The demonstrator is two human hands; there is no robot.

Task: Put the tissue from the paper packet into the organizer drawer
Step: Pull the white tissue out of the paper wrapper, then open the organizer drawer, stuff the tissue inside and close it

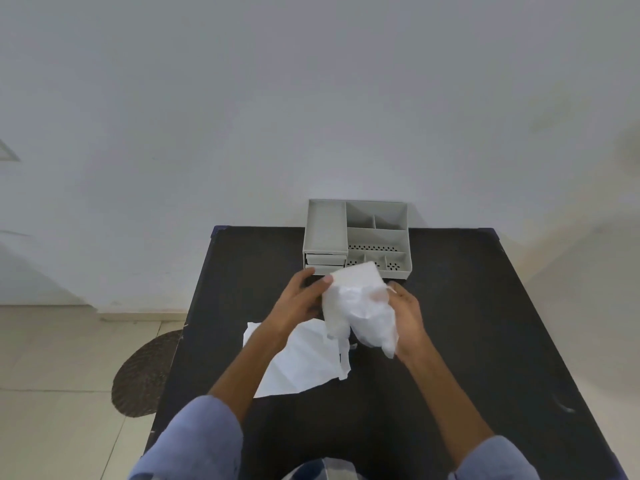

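A white folded tissue [355,277] sticks out of a thin crumpled wrapper [363,317] held above the black table. My left hand [301,301] pinches the tissue's upper left corner with thumb and fingers. My right hand [407,315] grips the wrapper from the right side. The grey organizer [325,223] stands just behind the hands at the table's far edge; its small drawers [325,260] sit at the lower left front, partly hidden by the tissue. A flat white paper packet [301,362] lies on the table under my left forearm.
The black table [467,323] stretches to the right and towards me. A white wall rises behind the organizer. A dark woven mat [145,375] lies on the tiled floor to the left of the table.
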